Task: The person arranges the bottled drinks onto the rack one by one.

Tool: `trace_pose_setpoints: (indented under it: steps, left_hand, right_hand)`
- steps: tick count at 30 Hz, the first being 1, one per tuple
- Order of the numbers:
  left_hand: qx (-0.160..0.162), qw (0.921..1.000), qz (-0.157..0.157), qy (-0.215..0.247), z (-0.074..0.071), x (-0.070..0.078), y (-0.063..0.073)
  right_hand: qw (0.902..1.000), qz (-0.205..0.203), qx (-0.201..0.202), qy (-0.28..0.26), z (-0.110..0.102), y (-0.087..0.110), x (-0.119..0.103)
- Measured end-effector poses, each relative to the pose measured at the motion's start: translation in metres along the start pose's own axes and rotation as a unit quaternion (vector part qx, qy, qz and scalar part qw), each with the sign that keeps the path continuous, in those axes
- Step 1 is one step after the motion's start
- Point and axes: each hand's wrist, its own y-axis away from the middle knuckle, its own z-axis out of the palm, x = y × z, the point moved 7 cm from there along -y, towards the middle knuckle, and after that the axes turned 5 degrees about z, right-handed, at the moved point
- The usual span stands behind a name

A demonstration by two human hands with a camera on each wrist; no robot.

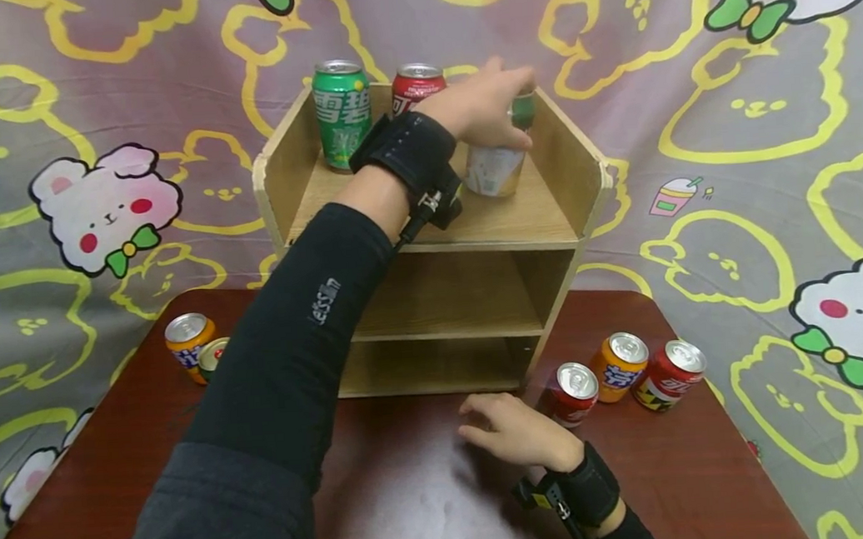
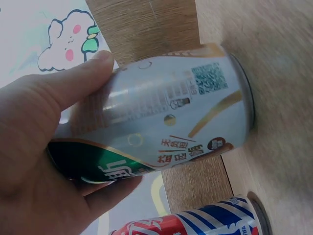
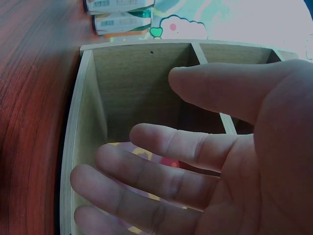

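My left hand (image 1: 482,106) grips a white and green drink can (image 1: 495,170) near its top, over the right side of the wooden shelf's top board (image 1: 466,225). In the left wrist view the can (image 2: 161,117) has thumb and fingers around it, its base at or very near the board. On the same board stand a green can (image 1: 344,117) and a red can (image 1: 418,82), the latter partly hidden by the left hand. My right hand (image 1: 524,432) holds nothing, in front of the shelf's lower right, beside a red can (image 1: 575,393); its fingers (image 3: 142,174) are spread and relaxed.
An orange can (image 1: 618,365) and another red can (image 1: 672,374) stand at the table's right. On the left are an orange can (image 1: 190,345) and a can lid (image 1: 214,353), partly covered by my left arm. The shelf has side walls (image 1: 570,159) and lower compartments. A patterned cloth hangs behind.
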Motion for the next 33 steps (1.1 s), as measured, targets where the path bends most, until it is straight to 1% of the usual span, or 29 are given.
trace_pose_setpoints:
  steps: [3, 10, 13, 17, 22, 25, 27, 31, 33]
  left_hand:
    - [-0.009, 0.9999, 0.004, -0.006, 0.000, 0.002, 0.001]
    - [-0.030, 0.9981, 0.009, -0.053, 0.000, 0.003, 0.000]
    - [-0.034, 0.9976, 0.009, -0.060, 0.001, 0.003, -0.001]
    - [-0.029, 0.9969, 0.009, -0.072, 0.004, 0.003, -0.001]
    - [-0.018, 0.9944, 0.005, -0.104, 0.005, 0.005, -0.003]
    - [-0.003, 0.9935, -0.008, -0.114, 0.003, 0.006, -0.003]
    - [0.020, 0.9935, -0.025, -0.109, 0.000, 0.007, -0.002]
    - [0.072, 0.9910, -0.078, -0.082, -0.008, 0.007, 0.000]
    - [0.085, 0.9888, -0.097, -0.074, -0.011, 0.006, 0.001]
  right_hand:
    - [1.0000, -0.002, 0.000, -0.003, 0.000, 0.000, -0.002]
    - [1.0000, -0.003, 0.000, -0.002, -0.001, 0.002, -0.003]
    - [1.0000, -0.005, 0.000, -0.001, -0.001, 0.002, -0.002]
    - [1.0000, -0.007, 0.003, 0.001, -0.001, 0.002, -0.002]
    - [1.0000, -0.009, 0.003, -0.001, -0.001, 0.002, -0.002]
    - [1.0000, -0.006, -0.001, -0.005, 0.000, 0.003, -0.002]
    - [1.0000, -0.006, -0.003, -0.007, 0.001, 0.003, -0.001]
    - [0.9999, -0.007, -0.006, -0.012, 0.000, 0.003, -0.003]
    - [0.9999, -0.009, -0.004, -0.013, -0.001, 0.004, -0.004]
